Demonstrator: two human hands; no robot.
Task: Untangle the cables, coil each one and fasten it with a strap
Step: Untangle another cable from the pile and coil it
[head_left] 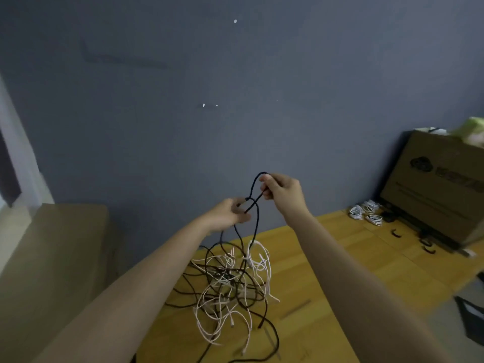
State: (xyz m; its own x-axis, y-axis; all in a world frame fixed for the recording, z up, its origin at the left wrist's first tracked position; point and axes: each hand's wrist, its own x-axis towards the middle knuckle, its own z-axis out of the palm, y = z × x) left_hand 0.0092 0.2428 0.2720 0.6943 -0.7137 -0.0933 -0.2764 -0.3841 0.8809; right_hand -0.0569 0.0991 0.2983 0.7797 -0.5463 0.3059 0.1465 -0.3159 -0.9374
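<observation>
Holding a black cable [255, 184] loop up over the table [340, 258], you pinch it w/ both left hand [230, 213] & right hand [284, 191]. Loop stands roughly upright, tails drop into the tangle [233, 281]. Few white coils [366, 212] done far right; most of it's left.

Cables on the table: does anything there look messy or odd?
Yes. Black and white cables lie knotted in one heap on the wooden table, while white coils sit tidy near the cardboard box.

Box print [442, 176] blurred, perhaps a logo
</observation>
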